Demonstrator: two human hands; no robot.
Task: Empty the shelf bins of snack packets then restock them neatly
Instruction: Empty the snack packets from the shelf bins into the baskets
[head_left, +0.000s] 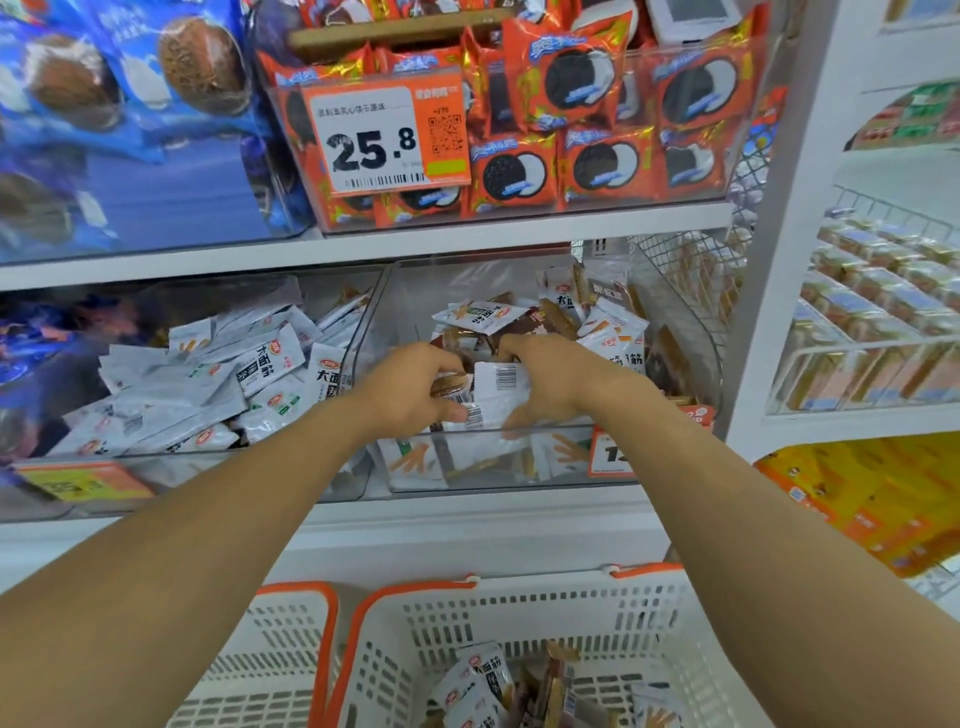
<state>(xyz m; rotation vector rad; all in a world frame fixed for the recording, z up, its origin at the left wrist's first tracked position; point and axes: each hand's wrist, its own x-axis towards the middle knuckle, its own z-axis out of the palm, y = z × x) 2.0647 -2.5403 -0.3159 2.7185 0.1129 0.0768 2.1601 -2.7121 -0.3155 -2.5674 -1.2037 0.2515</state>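
Your two hands are reaching together into the clear bin (519, 467) on the right of the middle shelf (467, 525), and both are closed around a bunch of white snack packets (493, 395) held between them just above the bin's front edge. Your left hand (415, 387) has its fingers curled over the top of the bunch and its thumb tucked under, pressing a barcoded packet; a brown packet end shows under its fingertips. Your right hand (545, 382) curls in from the other side, fingers bent over the far edge of the bunch and thumb low against its near edge. Neither hand is spread wide; each is bent round the packets.

More white and brown packets (566, 317) lie loose in the back and right of that same bin, and a few stand against its front wall. The neighbouring clear bin (208, 457) to the left is heaped with white packets of the same kind.

Below your forearms, a white basket with an orange rim (597, 623) sits in front of the shelf, holding a small pile of packets (493, 686) in its bottom. A second white basket (280, 649) sits just beside it on the left.

On the shelf above, an orange price tag reading 25.8 (384, 137) hangs on a bin of red biscuit packs (597, 130).
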